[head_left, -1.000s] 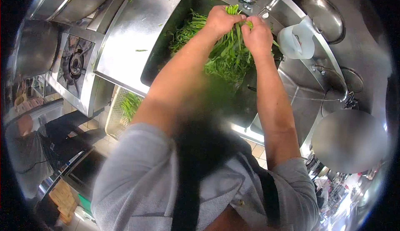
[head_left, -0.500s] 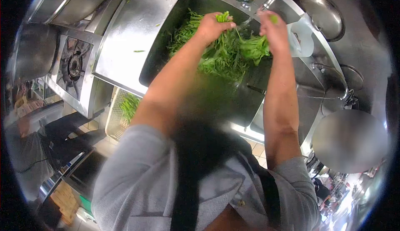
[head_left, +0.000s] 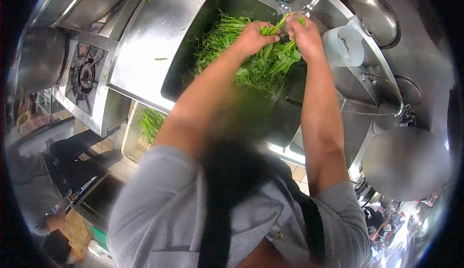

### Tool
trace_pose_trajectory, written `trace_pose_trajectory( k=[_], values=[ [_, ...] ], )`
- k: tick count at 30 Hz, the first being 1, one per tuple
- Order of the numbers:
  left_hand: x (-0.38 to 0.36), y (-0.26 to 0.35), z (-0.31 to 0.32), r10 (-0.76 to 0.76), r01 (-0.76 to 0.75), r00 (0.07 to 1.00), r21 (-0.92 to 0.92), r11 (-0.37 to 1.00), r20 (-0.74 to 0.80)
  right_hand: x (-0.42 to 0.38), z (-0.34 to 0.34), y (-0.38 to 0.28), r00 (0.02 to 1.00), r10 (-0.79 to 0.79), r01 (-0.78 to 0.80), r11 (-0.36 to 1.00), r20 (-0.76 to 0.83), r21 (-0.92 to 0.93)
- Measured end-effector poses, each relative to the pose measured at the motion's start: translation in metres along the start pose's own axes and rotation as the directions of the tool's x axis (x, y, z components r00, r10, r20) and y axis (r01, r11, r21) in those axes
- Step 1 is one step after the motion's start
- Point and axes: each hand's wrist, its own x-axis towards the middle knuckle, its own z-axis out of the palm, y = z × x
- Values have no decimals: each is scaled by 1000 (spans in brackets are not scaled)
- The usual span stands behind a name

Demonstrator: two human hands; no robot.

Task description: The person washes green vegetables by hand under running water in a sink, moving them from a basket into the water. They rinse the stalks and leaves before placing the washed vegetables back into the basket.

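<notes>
Green stalks (head_left: 276, 28) lie between the left hand (head_left: 251, 38) and right hand (head_left: 308, 35), each clamped on them, leaves (head_left: 285, 57) hanging over 1 sink (head_left: 175, 79). Loose greens (head_left: 217, 40) sit in the sink, left of the left hand. 1 basket (head_left: 127, 143), farther left, holds vegetables (head_left: 151, 124). 1 jug (head_left: 348, 57) stands just beside the right hand.

You have strong white glare on the flat silver steel counter (head_left: 137, 60); your black cloth apron (head_left: 234, 171) blurs; fisheye curvature bends edges, corners black.
</notes>
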Motion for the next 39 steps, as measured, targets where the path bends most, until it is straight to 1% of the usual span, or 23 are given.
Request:
trace_pose_trajectory(
  k=[2,4,5,7,8,11,13,14,16,18,19,21,24,25,27,29,30,32,34,36,37,38,39],
  values=[
    [-1,-1,1,-51,52,999,61,997,-12,-1,4,0,1000,-15,15,1000,-24,22],
    [4,-27,8,124,-124,992,22,992,6,-2,2,-9,992,12,4,992,-124,128],
    [5,-39,8,124,-125,992,21,992,8,-3,-3,-16,997,-34,44,986,-66,158],
    [3,-59,2,-236,196,966,287,937,110,-2,-12,-23,993,-54,75,974,-104,214],
    [-4,-71,-3,-234,194,966,288,938,112,-1,-17,-25,988,-68,105,957,-142,270],
    [-19,-98,-20,-198,178,979,302,936,38,-2,-32,-28,990,-68,101,955,-126,278],
    [-18,-98,-30,-196,249,963,327,912,-187,-3,-33,-26,992,-66,94,955,-110,282],
    [-15,-97,-32,-201,255,961,327,910,-190,-5,-32,-24,997,-56,68,962,-56,264],
    [-6,-41,-41,-182,181,981,-14,983,-73,-6,-27,-23,999,-47,45,968,5,246],
    [8,-17,-41,-16,15,1000,-133,991,-3,-7,-19,-17,995,-36,24,992,96,122],
    [12,-1,-40,-16,15,1000,-134,991,-6,-3,-16,-11,988,-43,34,998,150,60],
    [20,26,-38,94,-64,987,-219,974,130,-2,-10,-3,986,-31,30,1000,163,9],
    [27,32,-32,140,-119,983,-167,979,117,-3,-5,-1,985,-1,3,1000,173,-12],
    [30,32,-31,89,-47,987,-291,956,134,-5,-7,-2,989,16,-15,1000,150,-13],
    [26,33,-35,62,-31,992,-258,966,112,-2,-12,1,992,32,-31,999,126,-12],
    [20,31,-40,32,-10,995,-228,974,89,6,-35,13,998,28,-40,980,-64,-193],
    [19,28,-43,16,-3,999,-253,967,50,6,-44,12,998,28,-40,980,-64,-194],
    [19,23,-44,-1,3,1000,-278,961,8,9,-57,12,943,-196,-37,743,-270,-668],
    [18,24,-42,14,-16,1000,-284,959,-9,-1,-47,-1,941,-257,58,764,-221,-643],
    [19,29,-36,12,-4,1000,-295,955,26,-6,-30,-11,977,-215,176,776,8,-605],
    [19,31,-33,11,7,998,-305,952,58,-7,-21,-9,969,-200,246,861,148,-445],
    [20,32,-30,12,6,998,-304,953,59,-4,-14,0,961,-158,220,936,229,-277],
    [20,31,-29,20,3,997,-303,953,70,-6,-10,-4,968,-101,166,944,231,-284]
  ],
)
